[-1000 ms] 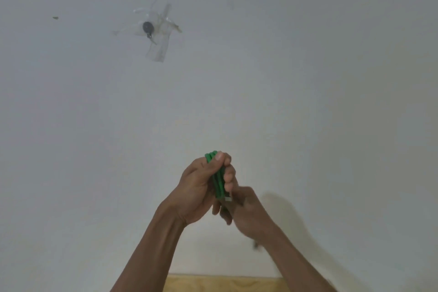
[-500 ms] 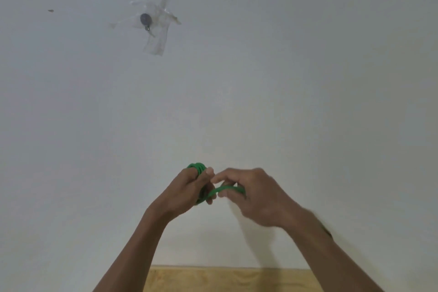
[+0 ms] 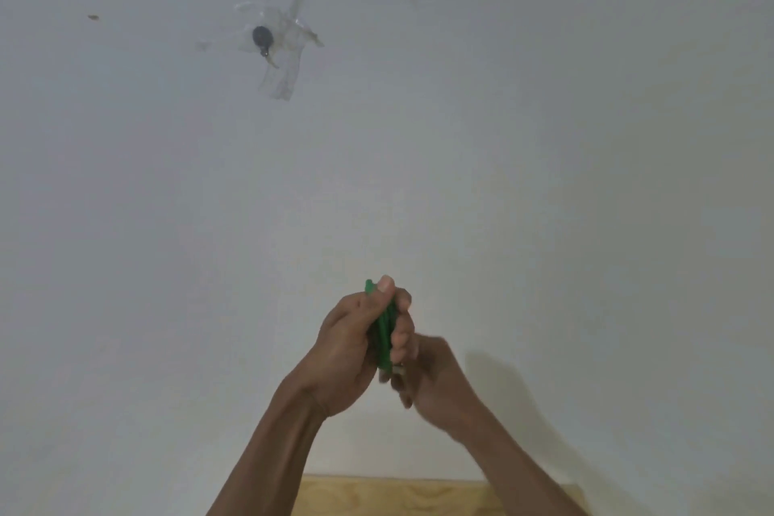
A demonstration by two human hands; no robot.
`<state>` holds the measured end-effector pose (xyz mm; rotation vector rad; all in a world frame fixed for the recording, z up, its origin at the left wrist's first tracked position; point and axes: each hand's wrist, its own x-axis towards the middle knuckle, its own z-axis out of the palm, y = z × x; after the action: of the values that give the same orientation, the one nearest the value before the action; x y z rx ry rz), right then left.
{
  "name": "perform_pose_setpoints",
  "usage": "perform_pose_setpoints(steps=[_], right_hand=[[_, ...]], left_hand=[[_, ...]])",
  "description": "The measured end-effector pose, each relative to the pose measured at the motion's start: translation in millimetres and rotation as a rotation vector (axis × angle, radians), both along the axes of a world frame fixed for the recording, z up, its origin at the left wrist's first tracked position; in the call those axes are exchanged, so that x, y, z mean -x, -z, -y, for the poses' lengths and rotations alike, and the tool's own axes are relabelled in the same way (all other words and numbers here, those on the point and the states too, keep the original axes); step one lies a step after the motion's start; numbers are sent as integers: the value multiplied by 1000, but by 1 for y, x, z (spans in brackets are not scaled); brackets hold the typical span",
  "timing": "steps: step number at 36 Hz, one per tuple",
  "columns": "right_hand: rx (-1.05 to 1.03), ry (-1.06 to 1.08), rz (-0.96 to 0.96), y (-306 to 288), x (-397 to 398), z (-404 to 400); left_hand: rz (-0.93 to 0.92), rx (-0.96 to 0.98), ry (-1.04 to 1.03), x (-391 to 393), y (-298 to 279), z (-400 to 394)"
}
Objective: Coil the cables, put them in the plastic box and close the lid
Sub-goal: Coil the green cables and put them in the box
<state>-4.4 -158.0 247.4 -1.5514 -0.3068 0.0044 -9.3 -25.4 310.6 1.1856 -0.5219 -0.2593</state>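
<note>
A green cable (image 3: 383, 333) is bundled into a tight upright coil in front of a white wall. My left hand (image 3: 352, 341) is closed around the coil, thumb pressed on its top. My right hand (image 3: 433, 379) sits just below and behind it, blurred, fingers curled at the coil's lower end where a pale connector tip shows. Whether the right fingers grip the cable end is hard to make out. The plastic box is out of view.
A strip of light wooden table (image 3: 419, 496) shows at the bottom edge between my forearms. On the wall at upper left, a dark hook under clear tape (image 3: 264, 40) sticks out. A small dark speck (image 3: 93, 17) marks the wall further left.
My right hand swung from beside the coil, where it pulled a loop sideways, down below it. The coil turned from lying sideways to upright in my left hand.
</note>
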Motion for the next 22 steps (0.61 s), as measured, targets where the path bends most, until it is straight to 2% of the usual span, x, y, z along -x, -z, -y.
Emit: perform_pose_setpoints(steps=[2,3,8,12,14,16,18,20,22], right_hand=[[163,32,51,9,12,-6],[224,39,69,13,16,-9],[375,51,150,11,27,-4],[827,58,338,-12,31,9],[928,65,407,-29,31,17],[884,44,456,-47,27,23],[721,-13,438,-60,18,30],[551,-46,395,-70,10,34],[414,-58,368,-75,5,36]], left_hand=[[-10,45,-76,-7,0,-2],[19,6,-125,-11,0,-4],[221,-332,-271,-22,5,-15],[345,-551,-395,-29,14,-17],[331,-604,-384,-30,18,-20],[304,-660,-302,-28,22,-22],[269,-679,-153,-22,25,-22],[195,-636,-35,-14,25,-21],[67,-527,-4,-10,22,-19]])
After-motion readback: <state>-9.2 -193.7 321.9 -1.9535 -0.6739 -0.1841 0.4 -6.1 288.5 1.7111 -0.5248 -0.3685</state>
